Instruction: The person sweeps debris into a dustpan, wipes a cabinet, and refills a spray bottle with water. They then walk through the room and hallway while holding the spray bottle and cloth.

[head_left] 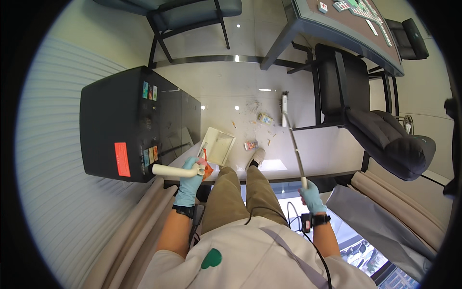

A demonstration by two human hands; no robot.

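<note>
My left hand (189,185), in a light blue glove, is closed round the thick cream handle of a dustpan (233,144). An orange-red plastic piece (208,171) hangs beside those fingers. The pan rests on the floor with its inside facing up. In my gloved right hand (314,197) is the handle of a broom (297,156); its narrow white head (284,110) is down on the floor, right of the litter. Between broom and pan lie a crumpled yellowish packet (264,118), a small red-and-white pack (250,145), several orange-brown bits (234,124) and dark crumbs.
A black cabinet (175,113) stands close on the left. Black padded chairs (341,82) and a table (332,26) with game tiles are on the right. Another chair (192,17) is at the far side. My shoe (258,155) is near the red-and-white pack.
</note>
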